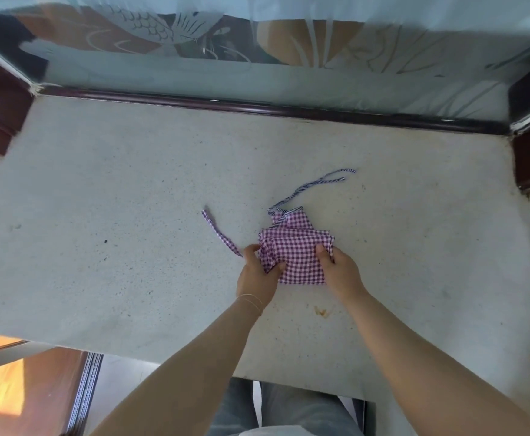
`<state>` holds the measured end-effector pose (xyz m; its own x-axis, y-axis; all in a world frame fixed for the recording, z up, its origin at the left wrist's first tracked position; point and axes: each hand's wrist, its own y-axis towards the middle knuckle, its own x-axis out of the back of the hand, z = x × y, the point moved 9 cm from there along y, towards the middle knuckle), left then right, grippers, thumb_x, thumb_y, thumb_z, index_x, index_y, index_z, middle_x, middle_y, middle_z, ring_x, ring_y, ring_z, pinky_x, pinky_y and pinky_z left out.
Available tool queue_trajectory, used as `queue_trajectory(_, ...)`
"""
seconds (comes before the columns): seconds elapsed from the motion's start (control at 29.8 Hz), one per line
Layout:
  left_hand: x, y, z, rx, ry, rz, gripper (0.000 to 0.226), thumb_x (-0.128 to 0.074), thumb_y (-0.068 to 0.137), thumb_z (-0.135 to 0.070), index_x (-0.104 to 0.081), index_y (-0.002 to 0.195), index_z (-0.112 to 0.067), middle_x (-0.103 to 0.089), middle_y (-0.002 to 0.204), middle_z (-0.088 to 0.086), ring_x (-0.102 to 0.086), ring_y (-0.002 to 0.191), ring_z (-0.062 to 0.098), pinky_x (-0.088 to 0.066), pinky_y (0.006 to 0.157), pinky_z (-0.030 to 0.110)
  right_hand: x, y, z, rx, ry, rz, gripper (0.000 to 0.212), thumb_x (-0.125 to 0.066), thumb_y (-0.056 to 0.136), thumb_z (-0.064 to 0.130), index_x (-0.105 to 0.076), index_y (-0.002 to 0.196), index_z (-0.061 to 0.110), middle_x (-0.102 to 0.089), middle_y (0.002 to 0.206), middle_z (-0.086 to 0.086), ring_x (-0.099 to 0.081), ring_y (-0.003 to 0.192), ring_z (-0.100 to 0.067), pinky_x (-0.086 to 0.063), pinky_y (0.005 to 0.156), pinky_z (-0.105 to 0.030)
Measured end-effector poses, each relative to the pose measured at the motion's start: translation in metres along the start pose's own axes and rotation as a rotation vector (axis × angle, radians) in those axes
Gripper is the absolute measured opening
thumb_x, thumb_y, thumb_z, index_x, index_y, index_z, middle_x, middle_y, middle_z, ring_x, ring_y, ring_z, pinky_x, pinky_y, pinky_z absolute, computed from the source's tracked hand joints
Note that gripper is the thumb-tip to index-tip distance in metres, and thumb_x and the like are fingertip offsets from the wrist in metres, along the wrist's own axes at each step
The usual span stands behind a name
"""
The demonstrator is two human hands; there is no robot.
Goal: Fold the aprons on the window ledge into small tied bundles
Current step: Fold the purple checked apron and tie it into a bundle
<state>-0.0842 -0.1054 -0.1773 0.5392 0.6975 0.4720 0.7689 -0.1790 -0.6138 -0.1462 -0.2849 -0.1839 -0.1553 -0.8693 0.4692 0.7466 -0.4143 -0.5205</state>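
Apron (295, 247) in purple-and-white check lies folded into a small, rumpled packet on the pale speckled window ledge (116, 199), a little toward four o'clock from the ledge's middle. The person's left hand (257, 275) grips the packet's nine-o'clock edge, thumb curled over the top of the cloth and fingers tucked around it. The right hand (340, 269) pinches the three-o'clock edge, thumb pressed on the upper face and the other fingers underneath, hidden by the fabric. Both forearms reach in from six o'clock.

One checked tie (219, 232) trails out from under the left hand toward ten o'clock and lies flat on the stone. A second, striped strap (315, 184) leaves the packet's twelve-o'clock corner and runs toward one o'clock, its doubled end resting loose on the ledge, well apart from both hands.

A small orange-brown stain (323, 310) marks the stone just at six o'clock of the packet, between the two wrists. A thin bracelet (251, 299) circles the left wrist. At twelve o'clock a dark wooden frame (257, 107) borders the ledge, with frosted patterned glass (169, 29) above it.
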Motion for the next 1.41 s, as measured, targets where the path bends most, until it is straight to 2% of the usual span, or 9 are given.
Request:
queue_trajectory(0.27, 0.003, 0.007, 0.007, 0.149, 0.164, 0.015, 0.05, -0.05, 0.096, -0.037, -0.031, 0.132, -0.008, -0.057, 0.121, 0.013, -0.055, 0.089, 0.022, -0.045, 0.074, 0.029, -0.003, -0.008, 0.001, -0.138, -0.423, -0.144, 0.046, -0.033, 0.097, 0.053, -0.045, 0.117, 0.013, -0.062, 0.089, -0.002, -0.059, 0.068, -0.015, -0.043, 0.049, -0.026)
queue_trajectory(0.4, 0.005, 0.012, 0.004, 0.189, 0.174, 0.036, 0.045, -0.049, 0.097, -0.034, -0.032, 0.128, -0.006, -0.055, 0.101, 0.009, -0.052, 0.08, 0.02, -0.044, 0.068, 0.03, 0.008, -0.001, 0.024, 0.07, -0.55, -0.237, 0.062, -0.05, 0.093, 0.048, -0.035, 0.139, 0.01, -0.046, 0.135, -0.011, -0.051, 0.116, -0.025, -0.049, 0.081, -0.034)
queue_trajectory(0.47, 0.01, 0.016, 0.006, 0.217, 0.171, 0.019, 0.041, -0.047, 0.098, -0.032, -0.035, 0.127, -0.005, -0.056, 0.098, 0.008, -0.053, 0.08, 0.021, -0.045, 0.068, 0.031, -0.001, 0.008, 0.032, 0.117, -0.406, -0.076, 0.068, -0.057, 0.091, 0.043, -0.03, 0.144, 0.011, -0.042, 0.142, -0.01, -0.047, 0.125, -0.025, -0.044, 0.097, -0.036)
queue_trajectory(0.6, 0.015, 0.022, 0.013, 0.276, 0.132, 0.04, 0.045, -0.048, 0.097, -0.031, -0.037, 0.133, -0.006, -0.058, 0.111, 0.012, -0.056, 0.093, 0.024, -0.046, 0.076, 0.029, -0.014, 0.023, 0.022, -0.261, -0.014, 0.224, 0.088, -0.076, 0.077, 0.04, -0.029, 0.144, 0.007, -0.043, 0.143, -0.012, -0.049, 0.124, -0.028, -0.045, 0.096, -0.036)
queue_trajectory(0.74, 0.025, 0.025, 0.018, 0.329, 0.03, 0.079, 0.044, -0.054, 0.094, -0.03, -0.046, 0.131, -0.007, -0.057, 0.127, 0.013, -0.055, 0.106, 0.025, -0.041, 0.083, 0.028, -0.032, 0.013, 0.016, -0.49, 0.259, 0.436, 0.068, -0.082, 0.071, 0.037, -0.056, 0.123, 0.003, -0.068, 0.11, -0.01, -0.064, 0.099, -0.024, -0.052, 0.091, -0.036)
queue_trajectory(0.97, 0.071, -0.023, 0.036, 0.412, -0.404, -0.401, 0.065, -0.067, 0.085, -0.041, -0.038, 0.137, -0.016, -0.042, 0.14, 0.008, -0.044, 0.124, 0.029, -0.04, 0.104, 0.047, -0.049, -0.016, 0.018, -0.489, 0.81, 0.29, 0.058, -0.073, 0.08, 0.015, -0.047, 0.132, 0.013, -0.062, 0.116, -0.011, -0.061, 0.102, -0.032, -0.056, 0.081, -0.046)
queue_trajectory(1.11, 0.019, -0.044, 0.01, 0.505, -0.993, 0.027, 0.073, -0.072, 0.078, -0.03, -0.039, 0.137, -0.001, -0.05, 0.136, 0.014, -0.054, 0.113, 0.029, -0.05, 0.094, 0.043, -0.053, -0.036, 0.058, -0.322, 0.947, 0.268, 0.051, -0.071, 0.082, 0.014, -0.047, 0.126, 0.024, -0.062, 0.115, -0.005, -0.063, 0.101, -0.026, -0.058, 0.071, -0.037)
queue_trajectory(1.27, 0.048, -0.038, -0.022, 0.362, -1.066, 0.138, 0.076, -0.078, 0.07, -0.018, -0.043, 0.136, -0.007, -0.057, 0.129, 0.016, -0.055, 0.116, 0.036, -0.046, 0.1, 0.052, -0.037, -0.05, 0.11, -0.183, 0.869, 0.314, 0.059, -0.075, 0.077, 0.019, -0.046, 0.129, 0.025, -0.063, 0.118, -0.002, -0.063, 0.105, -0.022, -0.057, 0.076, -0.034)
queue_trajectory(1.41, 0.08, -0.041, -0.051, 0.247, -1.048, 0.314, 0.076, -0.082, 0.066, -0.018, -0.046, 0.133, -0.01, -0.061, 0.125, 0.017, -0.058, 0.114, 0.038, -0.052, 0.091, 0.051, -0.026, -0.059, 0.138, -0.163, 0.965, 0.415, 0.069, -0.066, 0.077, 0.054, -0.047, 0.133, 0.019, -0.064, 0.124, -0.007, -0.062, 0.113, -0.027, -0.052, 0.094, -0.041)
